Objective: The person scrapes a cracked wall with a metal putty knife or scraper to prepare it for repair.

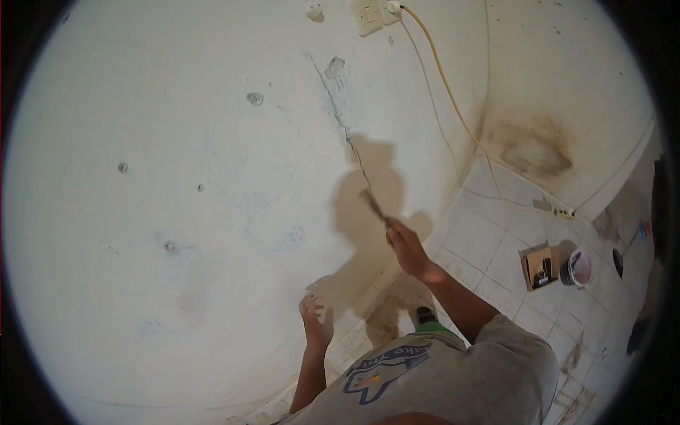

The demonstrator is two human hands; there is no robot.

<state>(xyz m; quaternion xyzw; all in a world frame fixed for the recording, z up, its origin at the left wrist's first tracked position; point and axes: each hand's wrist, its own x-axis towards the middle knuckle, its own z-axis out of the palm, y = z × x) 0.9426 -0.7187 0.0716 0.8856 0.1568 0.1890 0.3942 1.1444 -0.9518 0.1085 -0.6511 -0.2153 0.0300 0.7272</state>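
My right hand (407, 248) is closed around the handle of a narrow, dark-bladed metal scraper (375, 207), and its tip sits on the long, jagged dark crack (345, 127) running down the cream plaster wall (177, 177). My left hand (316, 322) is lower down, fingers spread and holding nothing, close to the wall; I cannot tell whether the palm actually touches it.

To do this well, I judge the blade should stay tilted along the line of the crack rather than across it, so it follows the groove without gouging sound plaster on either side. Short strokes with a firm wrist look safer than long pulls, since the crack bends near the top. The shadow of my arm falls over the lower stretch, so shifting my head would help me see the edge.

Well apart on the tiled floor (496, 241) stand a small white bucket (579, 268) and an open brown cardboard box (540, 268). A yellow cable (443, 78) hangs from the white wall socket (375, 13).
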